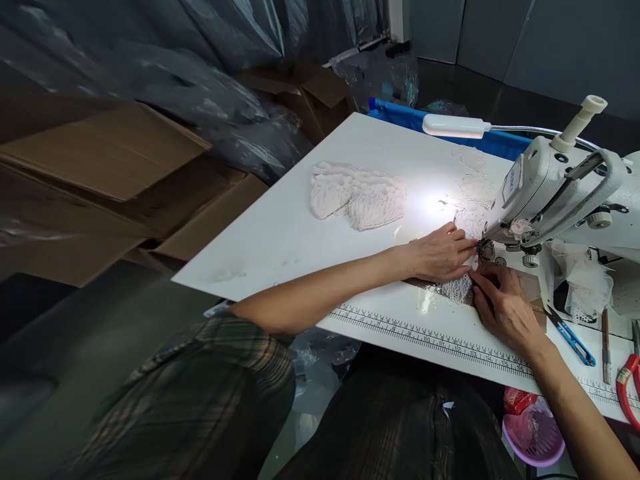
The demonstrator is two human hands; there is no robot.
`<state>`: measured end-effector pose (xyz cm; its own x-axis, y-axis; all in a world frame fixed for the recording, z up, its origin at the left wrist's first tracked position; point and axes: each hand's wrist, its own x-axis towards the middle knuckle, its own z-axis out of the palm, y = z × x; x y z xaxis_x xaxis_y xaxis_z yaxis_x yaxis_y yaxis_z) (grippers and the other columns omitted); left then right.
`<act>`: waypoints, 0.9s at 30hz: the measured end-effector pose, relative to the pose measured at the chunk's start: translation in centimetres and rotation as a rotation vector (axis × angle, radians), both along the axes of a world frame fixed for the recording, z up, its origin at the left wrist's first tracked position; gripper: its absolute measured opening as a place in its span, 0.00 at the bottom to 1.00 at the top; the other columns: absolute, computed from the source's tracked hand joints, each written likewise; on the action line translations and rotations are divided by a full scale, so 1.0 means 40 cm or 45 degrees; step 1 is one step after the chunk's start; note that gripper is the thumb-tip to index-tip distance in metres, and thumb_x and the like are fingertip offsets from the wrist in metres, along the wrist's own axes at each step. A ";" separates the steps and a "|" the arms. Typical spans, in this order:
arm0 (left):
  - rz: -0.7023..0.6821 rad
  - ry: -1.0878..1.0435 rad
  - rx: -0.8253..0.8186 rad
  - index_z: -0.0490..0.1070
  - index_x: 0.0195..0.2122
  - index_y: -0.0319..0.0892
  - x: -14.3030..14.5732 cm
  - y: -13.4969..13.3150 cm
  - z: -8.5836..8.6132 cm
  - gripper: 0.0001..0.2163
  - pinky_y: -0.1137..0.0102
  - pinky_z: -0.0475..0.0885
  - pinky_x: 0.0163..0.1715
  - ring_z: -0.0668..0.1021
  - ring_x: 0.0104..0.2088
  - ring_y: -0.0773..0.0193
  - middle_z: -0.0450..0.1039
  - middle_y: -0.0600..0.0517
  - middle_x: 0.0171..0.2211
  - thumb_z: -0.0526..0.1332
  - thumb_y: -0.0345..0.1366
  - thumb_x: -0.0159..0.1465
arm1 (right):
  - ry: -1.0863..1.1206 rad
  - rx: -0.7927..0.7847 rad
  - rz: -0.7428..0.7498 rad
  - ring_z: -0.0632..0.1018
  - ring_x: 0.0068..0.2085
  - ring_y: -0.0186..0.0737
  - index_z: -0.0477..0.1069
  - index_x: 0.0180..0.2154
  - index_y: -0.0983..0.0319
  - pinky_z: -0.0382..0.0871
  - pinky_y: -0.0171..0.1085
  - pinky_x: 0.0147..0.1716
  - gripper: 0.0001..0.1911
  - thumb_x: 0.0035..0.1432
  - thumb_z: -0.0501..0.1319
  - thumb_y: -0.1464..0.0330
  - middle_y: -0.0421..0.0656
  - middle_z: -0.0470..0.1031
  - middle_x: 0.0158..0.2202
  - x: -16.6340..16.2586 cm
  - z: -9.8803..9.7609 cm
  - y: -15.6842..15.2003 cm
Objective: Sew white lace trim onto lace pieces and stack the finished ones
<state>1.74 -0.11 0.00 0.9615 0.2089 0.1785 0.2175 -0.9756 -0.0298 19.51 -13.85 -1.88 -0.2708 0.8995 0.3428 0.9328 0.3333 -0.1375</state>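
White lace fabric [456,289] lies under the needle end of a white sewing machine [520,183], and part of it spreads out behind my hands. My left hand [443,253] rests on this lace just left of the presser foot, its fingers stretched out flat. On the near side of the foot, my right hand [507,303] has its thumb and forefinger closed at the lace's edge. The fingers cover the exact spot beneath the needle. Farther left on the table sits a gathered white lace piece [357,195], touched by neither hand.
A ruler strip [425,339] runs along the front edge of the white table [280,247]. Blue thread snips [571,337], a pen-like tool [606,347] and red-handled scissors [627,387] lie right. A lamp [455,126] lights the tabletop. Cardboard boxes [105,153] stand left; a purple basket [543,457] sits below.
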 end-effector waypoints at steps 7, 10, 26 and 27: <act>-0.021 -0.132 -0.205 0.73 0.55 0.39 -0.020 0.008 -0.014 0.18 0.59 0.60 0.48 0.73 0.47 0.52 0.70 0.40 0.60 0.54 0.41 0.70 | 0.036 0.008 -0.010 0.72 0.46 0.50 0.73 0.54 0.58 0.69 0.48 0.44 0.19 0.69 0.49 0.64 0.52 0.73 0.43 -0.004 -0.002 -0.001; -0.019 -0.159 -0.230 0.73 0.55 0.39 -0.018 0.007 -0.018 0.18 0.58 0.60 0.50 0.73 0.48 0.52 0.70 0.41 0.60 0.54 0.41 0.70 | 0.051 0.015 -0.021 0.72 0.46 0.50 0.73 0.54 0.58 0.69 0.48 0.44 0.19 0.69 0.49 0.64 0.51 0.73 0.43 -0.005 -0.002 -0.001; 0.017 -0.127 -0.082 0.70 0.57 0.37 -0.014 0.000 -0.026 0.19 0.57 0.57 0.54 0.72 0.50 0.51 0.68 0.39 0.61 0.53 0.41 0.70 | 0.059 0.084 -0.010 0.73 0.44 0.46 0.75 0.52 0.57 0.72 0.46 0.44 0.17 0.69 0.51 0.65 0.50 0.70 0.43 0.004 -0.012 0.007; 0.021 -0.127 -0.067 0.70 0.56 0.37 -0.014 -0.002 -0.026 0.19 0.57 0.57 0.54 0.72 0.50 0.50 0.69 0.39 0.61 0.53 0.41 0.70 | 0.066 0.088 -0.016 0.73 0.43 0.45 0.75 0.52 0.57 0.72 0.46 0.44 0.17 0.68 0.52 0.65 0.50 0.70 0.43 0.005 -0.012 0.007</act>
